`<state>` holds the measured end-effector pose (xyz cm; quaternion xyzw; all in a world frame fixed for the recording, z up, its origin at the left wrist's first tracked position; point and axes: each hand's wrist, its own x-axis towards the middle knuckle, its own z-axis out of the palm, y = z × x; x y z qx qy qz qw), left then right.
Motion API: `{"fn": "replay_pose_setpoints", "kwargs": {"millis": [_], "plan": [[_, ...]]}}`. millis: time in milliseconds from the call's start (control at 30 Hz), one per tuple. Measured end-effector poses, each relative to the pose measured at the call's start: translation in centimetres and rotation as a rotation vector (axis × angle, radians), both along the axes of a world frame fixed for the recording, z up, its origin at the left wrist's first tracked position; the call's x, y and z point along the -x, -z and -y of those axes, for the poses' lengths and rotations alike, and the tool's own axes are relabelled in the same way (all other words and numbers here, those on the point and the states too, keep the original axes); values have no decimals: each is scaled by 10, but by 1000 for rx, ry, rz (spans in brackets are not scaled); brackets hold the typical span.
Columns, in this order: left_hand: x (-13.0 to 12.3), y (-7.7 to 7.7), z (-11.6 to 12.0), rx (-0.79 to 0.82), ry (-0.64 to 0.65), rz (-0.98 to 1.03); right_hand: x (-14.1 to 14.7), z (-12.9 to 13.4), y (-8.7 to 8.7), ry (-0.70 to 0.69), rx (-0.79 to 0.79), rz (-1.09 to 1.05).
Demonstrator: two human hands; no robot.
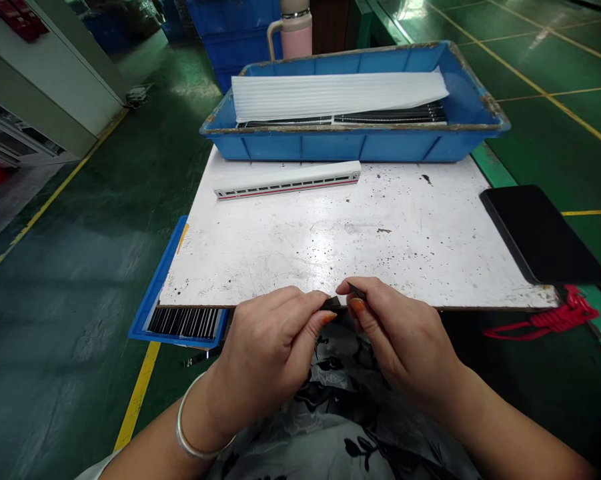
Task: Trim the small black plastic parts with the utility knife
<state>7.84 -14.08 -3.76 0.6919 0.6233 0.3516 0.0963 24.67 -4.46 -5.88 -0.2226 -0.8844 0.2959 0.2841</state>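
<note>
My left hand (275,337) is closed at the table's front edge, pinching a small dark flat piece (332,303) between thumb and forefinger. Close on its right, my right hand (403,327) grips a thin dark pointed piece (357,291), most of it hidden by the fingers. The fingertips of the two hands are a short gap apart. Beyond them, a white model train carriage (290,181) with a red stripe and a row of dark windows lies at a slight slant on the white tabletop (300,240).
A blue bin (305,147) at the back holds a white foam sheet (330,97) over black strips (390,116). A black tablet-like slab (543,233) and a red cord (555,319) are at right. Below left sits a blue tray (153,293). A pink tumbler (297,39) stands behind.
</note>
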Motion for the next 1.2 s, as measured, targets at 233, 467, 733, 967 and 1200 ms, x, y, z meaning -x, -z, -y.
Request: {"fn": "replay_pose_setpoints", "kwargs": {"millis": [233,467,733,967,1200], "plan": [[0,-2,-1,5,-1,30,0,1,0,-5,-33,1],[1,-2,-3,9,-7,65,-1,1,1,-23,-41,-16],[4,-4,-6,366,-43,618,0,0,0,-1,44,-50],[6,-6,-9,532,-40,1229,1,0,0,23,104,-37],[8,-2,-11,563,2,1444,1,-2,3,24,84,-43]]}}
